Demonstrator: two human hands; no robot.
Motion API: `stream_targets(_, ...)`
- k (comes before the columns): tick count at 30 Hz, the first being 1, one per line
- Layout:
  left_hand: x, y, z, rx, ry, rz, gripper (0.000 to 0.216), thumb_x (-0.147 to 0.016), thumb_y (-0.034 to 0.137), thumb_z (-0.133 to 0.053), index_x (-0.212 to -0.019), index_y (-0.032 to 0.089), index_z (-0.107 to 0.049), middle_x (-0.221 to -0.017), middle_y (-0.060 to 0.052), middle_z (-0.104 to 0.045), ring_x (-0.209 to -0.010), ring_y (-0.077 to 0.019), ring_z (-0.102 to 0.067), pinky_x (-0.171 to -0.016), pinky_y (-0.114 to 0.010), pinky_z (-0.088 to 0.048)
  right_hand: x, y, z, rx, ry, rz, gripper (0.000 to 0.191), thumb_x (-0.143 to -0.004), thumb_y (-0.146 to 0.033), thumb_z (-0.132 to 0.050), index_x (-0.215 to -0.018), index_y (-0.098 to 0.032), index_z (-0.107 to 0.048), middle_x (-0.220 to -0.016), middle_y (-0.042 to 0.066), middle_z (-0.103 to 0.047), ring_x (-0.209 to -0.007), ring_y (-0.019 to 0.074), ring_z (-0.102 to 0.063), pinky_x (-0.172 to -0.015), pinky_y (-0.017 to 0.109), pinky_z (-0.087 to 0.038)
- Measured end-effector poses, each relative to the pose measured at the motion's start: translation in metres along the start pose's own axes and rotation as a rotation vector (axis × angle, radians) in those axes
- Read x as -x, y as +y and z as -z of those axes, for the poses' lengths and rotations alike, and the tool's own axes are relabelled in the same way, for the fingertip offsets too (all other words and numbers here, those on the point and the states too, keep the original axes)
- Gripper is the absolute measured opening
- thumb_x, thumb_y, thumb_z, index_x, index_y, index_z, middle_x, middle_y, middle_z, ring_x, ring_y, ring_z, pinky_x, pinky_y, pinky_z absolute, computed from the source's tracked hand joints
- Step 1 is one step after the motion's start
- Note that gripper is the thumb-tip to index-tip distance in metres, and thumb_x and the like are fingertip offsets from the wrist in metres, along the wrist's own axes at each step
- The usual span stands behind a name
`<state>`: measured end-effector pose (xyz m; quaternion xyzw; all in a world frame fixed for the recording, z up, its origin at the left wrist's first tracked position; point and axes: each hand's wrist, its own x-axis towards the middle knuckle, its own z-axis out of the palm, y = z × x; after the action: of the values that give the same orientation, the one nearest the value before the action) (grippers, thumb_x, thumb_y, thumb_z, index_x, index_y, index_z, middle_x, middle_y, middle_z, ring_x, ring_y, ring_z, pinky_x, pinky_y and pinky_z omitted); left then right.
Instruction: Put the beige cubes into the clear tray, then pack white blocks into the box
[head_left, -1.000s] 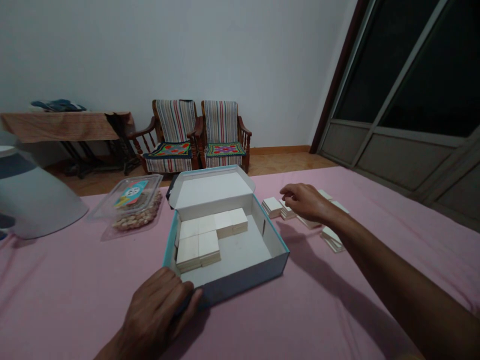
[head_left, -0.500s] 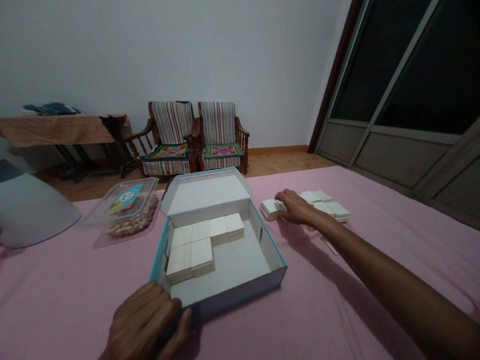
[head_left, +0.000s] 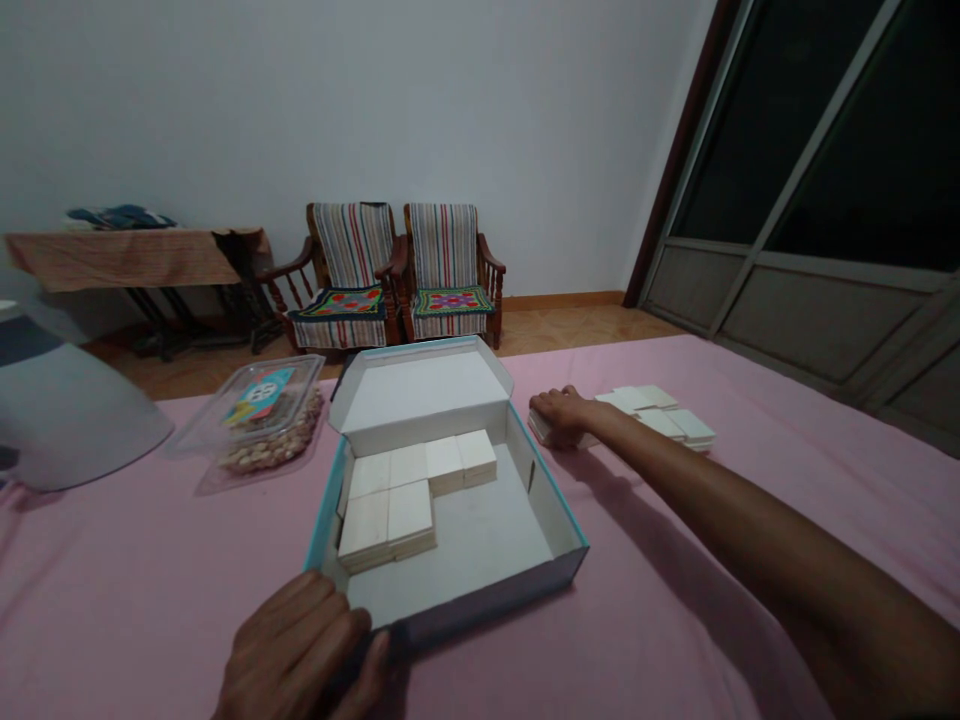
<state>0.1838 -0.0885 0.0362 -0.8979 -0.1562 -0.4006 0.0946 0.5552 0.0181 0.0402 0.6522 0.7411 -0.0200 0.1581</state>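
Note:
An open blue box [head_left: 566, 565] with a white inside stands on the pink cloth, its lid tipped back. Several stacks of pale square tiles [head_left: 409, 480] fill its back-left part. My left hand [head_left: 300, 655] grips the box's near-left corner, fingers curled over the rim. My right hand [head_left: 561, 414] reaches past the box's right side and closes over a small stack of pale tiles [head_left: 538, 427] lying on the cloth. More tile stacks [head_left: 664, 414] lie just beyond my right wrist.
A clear plastic tub of nuts [head_left: 262, 420] sits left of the box. A white rounded object [head_left: 71, 415] stands at the far left. Two striped armchairs [head_left: 401, 270], a covered side table [head_left: 127, 255] and a dark sliding door [head_left: 825, 180] lie beyond the pink surface [head_left: 675, 620].
My right hand has dropped from above the loose tiles and moved left onto the stack nearest the box. My left hand stays on the box corner.

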Motion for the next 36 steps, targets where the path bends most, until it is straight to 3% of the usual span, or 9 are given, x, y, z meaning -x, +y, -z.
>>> stream_targets(4,0.0,0.0,0.0,-0.001,0.008,0.005,0.015,-0.076,0.007,-0.058,-0.07,0.02,-0.052,-0.051,0.002,-0.045,-0.05,-0.0129,-0.039,-0.049,-0.028,-0.031,-0.004,0.004,-0.001,-0.02,-0.023,0.011,0.066,-0.054,-0.024,-0.072,-0.116,-0.013,-0.051,-0.12,0.017,-0.058,-0.11,0.0308,-0.055,-0.098,0.048,-0.032)
stream_targets(11,-0.002,0.0,0.001,0.003,-0.002,0.013,0.013,-0.076,0.009,-0.058,-0.07,0.019,-0.053,-0.051,0.002,-0.046,-0.05,-0.0125,-0.041,-0.05,-0.027,-0.033,0.007,0.002,0.004,-0.056,0.026,0.037,0.052,-0.066,-0.036,-0.068,-0.11,-0.014,-0.052,-0.118,0.017,-0.06,-0.111,0.0295,-0.055,-0.101,0.043,-0.027)
stream_targets(15,-0.006,0.002,0.002,0.003,-0.006,0.002,0.017,-0.076,0.006,-0.058,-0.068,0.019,-0.051,-0.051,0.002,-0.045,-0.05,-0.0128,-0.039,-0.05,-0.027,-0.031,0.021,0.008,0.017,-0.08,0.172,0.007,0.054,-0.067,-0.03,-0.068,-0.114,-0.013,-0.048,-0.122,0.017,-0.057,-0.113,0.0297,-0.052,-0.1,0.042,-0.027)
stream_targets(19,-0.003,0.001,0.001,-0.003,-0.019,0.008,0.017,-0.076,0.007,-0.06,-0.066,0.019,-0.051,-0.052,0.002,-0.044,-0.051,-0.0131,-0.039,-0.051,-0.028,-0.031,0.046,0.006,0.054,-0.129,0.327,-0.009,0.053,-0.067,-0.027,-0.066,-0.114,-0.013,-0.046,-0.118,0.015,-0.057,-0.111,0.0302,-0.051,-0.094,0.041,-0.031)
stream_targets(22,0.002,0.001,0.0,0.008,-0.026,0.017,0.018,-0.076,0.008,-0.06,-0.065,0.019,-0.051,-0.052,0.002,-0.044,-0.052,-0.0135,-0.038,-0.052,-0.028,-0.03,0.068,-0.017,0.085,-0.141,0.36,0.012,0.048,-0.067,-0.028,-0.065,-0.109,-0.013,-0.049,-0.113,0.014,-0.058,-0.104,0.03,-0.053,-0.087,0.039,-0.034)
stream_targets(26,0.002,0.002,-0.001,0.021,-0.005,0.031,0.017,-0.076,0.008,-0.059,-0.066,0.019,-0.052,-0.052,0.001,-0.045,-0.052,-0.0138,-0.039,-0.053,-0.028,-0.031,0.088,-0.071,0.104,-0.107,0.33,0.242,0.047,-0.064,-0.024,-0.066,-0.106,-0.012,-0.051,-0.11,0.015,-0.058,-0.098,0.028,-0.055,-0.08,0.037,-0.04)
stream_targets(30,0.0,0.004,0.0,0.024,-0.016,0.041,0.017,-0.077,0.009,-0.058,-0.065,0.019,-0.053,-0.051,0.002,-0.044,-0.051,-0.0133,-0.038,-0.052,-0.028,-0.03,0.089,-0.119,0.088,-0.144,0.157,0.371,0.05,-0.062,-0.02,-0.069,-0.108,-0.008,-0.053,-0.109,0.018,-0.06,-0.097,0.0263,-0.058,-0.079,0.035,-0.045)
stream_targets(36,0.0,0.005,0.001,0.047,-0.016,0.053,0.018,-0.077,0.009,-0.058,-0.063,0.019,-0.052,-0.052,0.002,-0.043,-0.052,-0.0133,-0.035,-0.052,-0.029,-0.028,0.073,-0.15,0.053,-0.023,-0.036,0.339,0.062,-0.063,-0.025,-0.073,-0.118,-0.005,-0.052,-0.115,0.022,-0.059,-0.102,0.0306,-0.06,-0.081,0.039,-0.052)
